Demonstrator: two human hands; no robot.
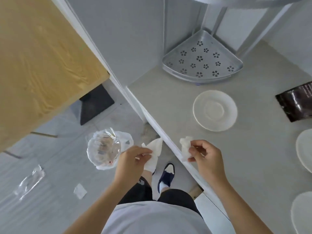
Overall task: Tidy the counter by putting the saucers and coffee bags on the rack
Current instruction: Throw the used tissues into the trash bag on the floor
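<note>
Left hand (pixel 130 163) is off the counter (pixel 168 98) edge, fingers closed on a white tissue (pixel 154 154). Right hand (pixel 205 157) is just over the edge, fingers pinching a crumpled tissue (pixel 185 146). Open counter lies betw. hands and the corner rack (pixel 202 60). One saucer (pixel 215 110) is in the middle, two more (pixel 304 147) at the right. The dark coffee bag (pixel 296 103) is at far right; writing not readable. Grey floor (pixel 50 166), wood table (pixel 42 56).
</note>
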